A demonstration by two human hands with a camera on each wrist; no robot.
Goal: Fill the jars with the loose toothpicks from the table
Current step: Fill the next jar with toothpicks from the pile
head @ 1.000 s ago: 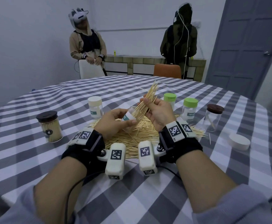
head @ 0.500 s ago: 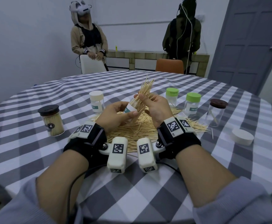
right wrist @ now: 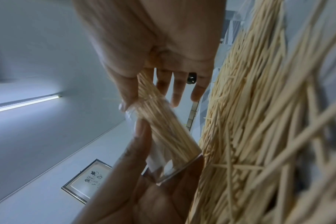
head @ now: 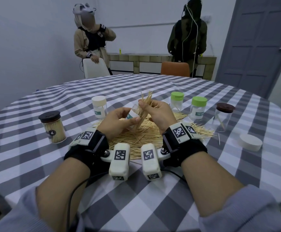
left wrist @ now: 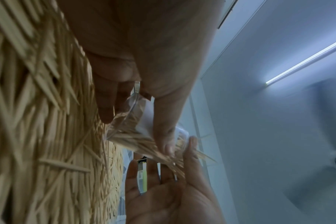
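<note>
My left hand [head: 119, 119] grips a small clear jar [head: 133, 116] with a white label, tilted above the pile of loose toothpicks [head: 141, 138] on the checked table. My right hand [head: 154, 111] pinches a bundle of toothpicks [head: 145, 102] whose lower ends are inside the jar's mouth and whose tips fan out above my fingers. In the right wrist view the bundle [right wrist: 163, 121] runs down into the jar [right wrist: 173, 163]. The left wrist view shows the jar [left wrist: 132, 121] between thumb and fingers, with toothpicks inside.
Around the pile stand a dark-lidded jar full of toothpicks [head: 52, 128], a white-lidded jar [head: 99, 106], two green-lidded jars [head: 177, 102] [head: 198, 108] and a brown-lidded clear jar [head: 224, 118]. A loose white lid [head: 250, 142] lies at right. Two people stand behind chairs beyond the table.
The bundle in my right hand has slid deeper into the jar, so less of it sticks out above my fingers. Both hands stay over the pile.
</note>
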